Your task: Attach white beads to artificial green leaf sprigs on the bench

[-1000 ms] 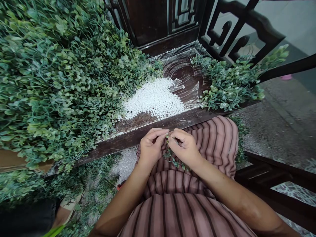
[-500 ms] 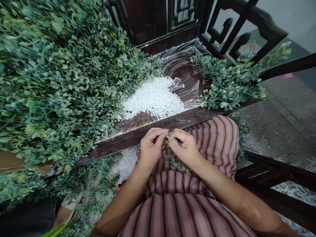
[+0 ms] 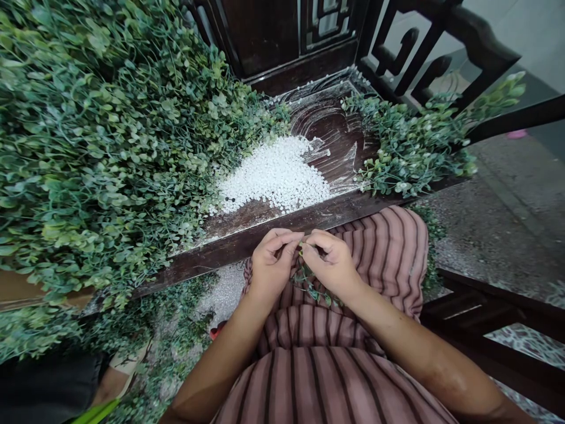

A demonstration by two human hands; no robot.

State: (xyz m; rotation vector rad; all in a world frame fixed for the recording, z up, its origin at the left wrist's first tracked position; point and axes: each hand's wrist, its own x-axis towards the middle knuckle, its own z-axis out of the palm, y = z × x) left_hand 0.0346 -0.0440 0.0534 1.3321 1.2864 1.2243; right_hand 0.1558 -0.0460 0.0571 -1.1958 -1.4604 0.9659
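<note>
My left hand (image 3: 272, 259) and my right hand (image 3: 331, 262) meet above my lap, thumb and fingers pinched on both. From the right fingers a thin artificial leafy sprig (image 3: 314, 292) hangs down, its leaves over the striped cloth. The left fingertips press close to the top of this sprig; whatever tiny thing lies between them is hidden. Just beyond the hands, a pile of small white beads (image 3: 282, 174) is spread on the dark wooden bench seat (image 3: 241, 221).
A large heap of artificial greenery (image 3: 110, 141) covers the left of the bench. A smaller bunch of sprigs (image 3: 406, 147) lies at the right by the carved armrest (image 3: 441, 53). More greenery lies on the floor. Another person's foot (image 3: 121, 368) shows at lower left.
Both hands stay in almost the same place, still pinched together. The bit of green between the fingertips shows less than before.
</note>
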